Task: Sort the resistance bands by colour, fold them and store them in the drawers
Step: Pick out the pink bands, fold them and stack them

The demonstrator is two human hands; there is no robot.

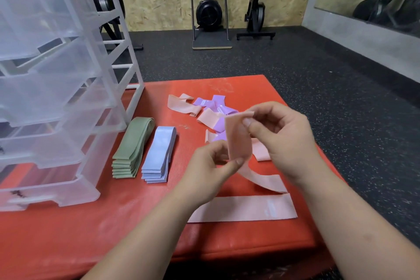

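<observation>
Both hands hold one pink resistance band (238,138) above the red mat. My right hand (281,136) pinches its upper edge, and my left hand (211,166) pinches its lower end. The band's tail curls down onto the mat. A second pink band (245,209) lies flat near the front. Behind the hands is a loose heap of pink and purple bands (211,107). A folded green stack (131,148) and a folded light-blue stack (160,154) sit side by side left of my hands. The clear plastic drawer unit (52,88) stands at the left, with its drawers pulled out.
The red mat (91,234) lies on a dark speckled gym floor (318,70). Rowing machines stand upright against the wooden back wall (209,11). A grey wall with a mirror runs along the right.
</observation>
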